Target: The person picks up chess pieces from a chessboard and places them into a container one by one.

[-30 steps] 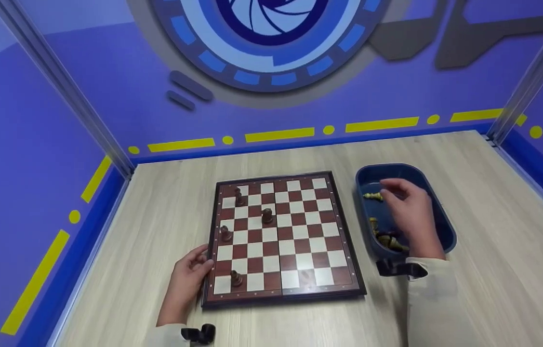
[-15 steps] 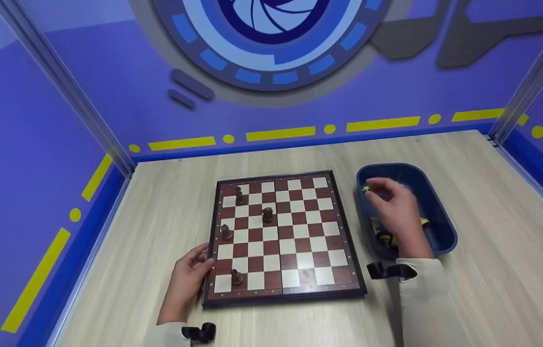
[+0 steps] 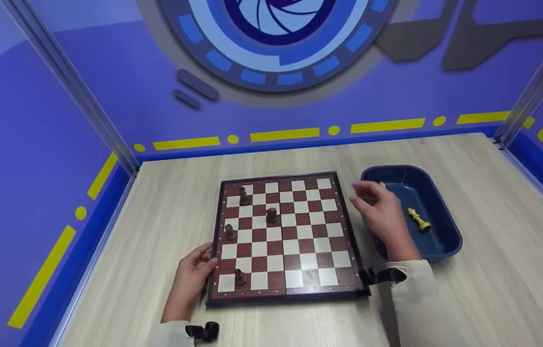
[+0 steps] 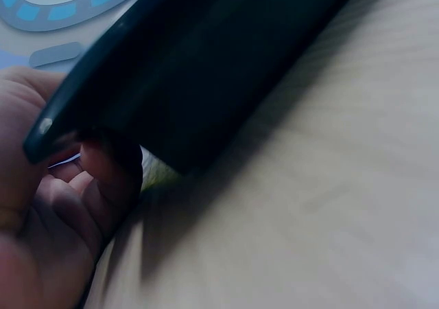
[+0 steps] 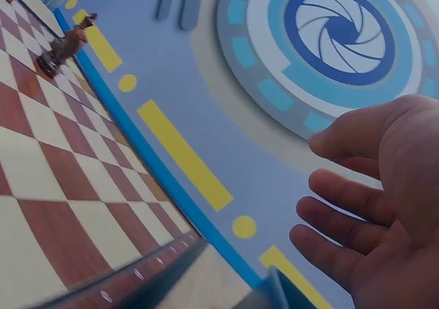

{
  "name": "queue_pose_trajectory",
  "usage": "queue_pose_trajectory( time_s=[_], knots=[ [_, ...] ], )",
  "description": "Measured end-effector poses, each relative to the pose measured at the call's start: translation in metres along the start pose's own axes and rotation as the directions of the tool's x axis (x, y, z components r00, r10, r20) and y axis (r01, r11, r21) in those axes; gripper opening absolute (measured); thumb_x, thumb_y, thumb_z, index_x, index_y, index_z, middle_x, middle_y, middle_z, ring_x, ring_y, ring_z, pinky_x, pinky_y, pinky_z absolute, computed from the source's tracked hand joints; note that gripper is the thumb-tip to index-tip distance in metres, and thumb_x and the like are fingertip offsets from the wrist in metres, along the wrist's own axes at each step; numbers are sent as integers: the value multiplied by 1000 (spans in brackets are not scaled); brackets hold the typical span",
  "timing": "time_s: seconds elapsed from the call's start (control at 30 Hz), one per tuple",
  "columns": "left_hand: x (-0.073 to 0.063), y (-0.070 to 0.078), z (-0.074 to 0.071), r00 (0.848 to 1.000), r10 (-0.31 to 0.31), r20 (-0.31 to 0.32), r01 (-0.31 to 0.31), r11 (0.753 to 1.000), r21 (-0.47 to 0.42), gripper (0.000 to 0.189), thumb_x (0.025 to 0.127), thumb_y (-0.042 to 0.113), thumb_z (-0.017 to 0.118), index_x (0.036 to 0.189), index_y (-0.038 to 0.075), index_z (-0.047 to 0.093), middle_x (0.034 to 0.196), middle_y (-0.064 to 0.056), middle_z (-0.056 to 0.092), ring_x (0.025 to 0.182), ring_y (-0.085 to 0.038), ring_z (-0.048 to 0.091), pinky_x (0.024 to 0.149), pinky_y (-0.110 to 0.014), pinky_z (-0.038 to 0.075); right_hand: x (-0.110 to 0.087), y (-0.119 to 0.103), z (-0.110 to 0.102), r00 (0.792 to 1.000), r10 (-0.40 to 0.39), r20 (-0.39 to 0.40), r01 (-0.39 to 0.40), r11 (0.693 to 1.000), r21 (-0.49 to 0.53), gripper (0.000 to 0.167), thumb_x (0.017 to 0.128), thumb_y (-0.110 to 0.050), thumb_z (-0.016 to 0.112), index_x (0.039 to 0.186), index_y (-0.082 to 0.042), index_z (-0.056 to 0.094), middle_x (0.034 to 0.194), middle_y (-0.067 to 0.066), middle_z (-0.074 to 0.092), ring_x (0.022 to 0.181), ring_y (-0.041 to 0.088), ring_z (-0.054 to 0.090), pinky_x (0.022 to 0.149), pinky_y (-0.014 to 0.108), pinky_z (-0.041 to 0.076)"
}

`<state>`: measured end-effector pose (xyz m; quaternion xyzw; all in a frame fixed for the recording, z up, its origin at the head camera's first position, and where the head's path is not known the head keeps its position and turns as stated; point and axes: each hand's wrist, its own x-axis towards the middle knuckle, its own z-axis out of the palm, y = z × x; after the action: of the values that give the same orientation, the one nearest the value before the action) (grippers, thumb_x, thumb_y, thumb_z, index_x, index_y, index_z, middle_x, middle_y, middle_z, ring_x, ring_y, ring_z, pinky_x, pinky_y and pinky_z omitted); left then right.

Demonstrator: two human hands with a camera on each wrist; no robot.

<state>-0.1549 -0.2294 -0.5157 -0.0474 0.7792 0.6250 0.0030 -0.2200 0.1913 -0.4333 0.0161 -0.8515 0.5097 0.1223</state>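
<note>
My left hand (image 3: 192, 277) grips the left edge of a chessboard (image 3: 307, 273), thumb on the rim and fingers curled under it, as the left wrist view shows. Several dark brown chess pieces stand on its left half, among them a tall one (image 3: 245, 197) at the far side and a squat one (image 3: 271, 215) near the middle. My right hand (image 3: 381, 212) hovers between the board and a blue tray (image 3: 446, 212). In the right wrist view its fingers (image 5: 343, 209) are loosely bent, thumb apart, with nothing visible between them.
A gold chess piece (image 3: 418, 220) lies on its side in the tray; part of another (image 3: 381, 184) peeks out behind my right hand, which hides the tray's left side. Printed blue walls (image 3: 300, 111) enclose the wooden table (image 3: 170, 207) at the back and sides.
My right hand has moved left from over the tray, where its fingertips were at a gold piece, toward the board. The tray's right side is uncovered. My left hand stays on the board.
</note>
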Motion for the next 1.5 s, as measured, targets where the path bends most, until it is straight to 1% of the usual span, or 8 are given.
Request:
queue_pose_trajectory(
  time_s=[0.23, 0.33, 0.47, 0.8, 0.93, 1.1, 1.33, 1.5],
  knots=[
    [0, 0, 3, 1000, 7, 8, -7, 1000, 0, 46, 91, 1, 62, 136, -6, 50, 98, -9, 56, 79, -5, 59, 71, -21, 52, -2, -3, 11, 999, 20, 40, -21, 1000, 17, 33, 92, -19, 66, 124, -10, 62, 124, 13, 63, 114, 28, 61, 96, 46, 50],
    [0, 1, 2, 1000, 4, 9, -4, 1000, -7, 47, 92, 2, 61, 137, -6, 49, 98, -9, 56, 80, -6, 60, 71, -21, 53, -1, -6, 16, 997, 41, 61, -45, 997, 63, 34, 92, -21, 66, 124, -10, 62, 125, 13, 62, 114, 28, 61, 95, 45, 50],
    [-1, 2, 1, 1000, 12, 13, -12, 1000, -4, 48, 93, 4, 61, 138, -6, 47, 100, -10, 55, 83, -6, 60, 71, -22, 53, 2, -10, 24, 998, 26, 64, -33, 994, 107, 32, 92, -18, 66, 123, -10, 63, 124, 12, 62, 113, 25, 60, 91, 42, 52],
    [-2, 2, 0, 1000, -2, -1, 2, 1000, -6, 46, 92, 3, 61, 137, -4, 49, 100, -10, 56, 83, -7, 61, 71, -22, 53, 8, -12, 45, 996, -59, 65, 55, 997, 55, 31, 88, -14, 70, 118, -7, 66, 117, 14, 65, 108, 26, 61, 94, 43, 51],
    [-1, 2, 1, 1000, 5, -3, -5, 1000, -3, 46, 92, 2, 61, 136, -6, 49, 98, -9, 55, 82, -6, 59, 71, -21, 52, 9, -14, 52, 995, -65, 79, 62, 997, 45, 31, 88, -14, 70, 118, -7, 66, 114, 14, 67, 105, 27, 63, 92, 43, 51],
    [0, 0, 2, 1000, 10, 6, -9, 999, -34, 47, 91, 1, 62, 136, -7, 49, 98, -10, 57, 81, -6, 60, 71, -21, 53, 10, -15, 61, 993, -69, 99, 65, 997, 42, 31, 88, -16, 69, 119, -9, 66, 117, 12, 66, 109, 27, 63, 94, 43, 51],
    [0, -2, 1, 999, 33, 17, -32, 999, -40, 49, 92, 2, 62, 136, -9, 46, 98, -11, 60, 79, -6, 61, 69, -22, 53, 9, -17, 75, 988, -91, 121, 87, 995, 44, 31, 87, -15, 71, 117, -10, 66, 118, 10, 65, 110, 26, 61, 95, 43, 51],
    [0, 0, 1, 999, 26, 21, -25, 998, -53, 50, 92, 1, 61, 138, -10, 45, 99, -12, 59, 82, -6, 61, 70, -22, 53, 10, -19, 85, 986, -93, 140, 90, 995, 32, 31, 86, -17, 72, 117, -11, 67, 117, 9, 65, 109, 25, 61, 94, 43, 51]
  ],
)
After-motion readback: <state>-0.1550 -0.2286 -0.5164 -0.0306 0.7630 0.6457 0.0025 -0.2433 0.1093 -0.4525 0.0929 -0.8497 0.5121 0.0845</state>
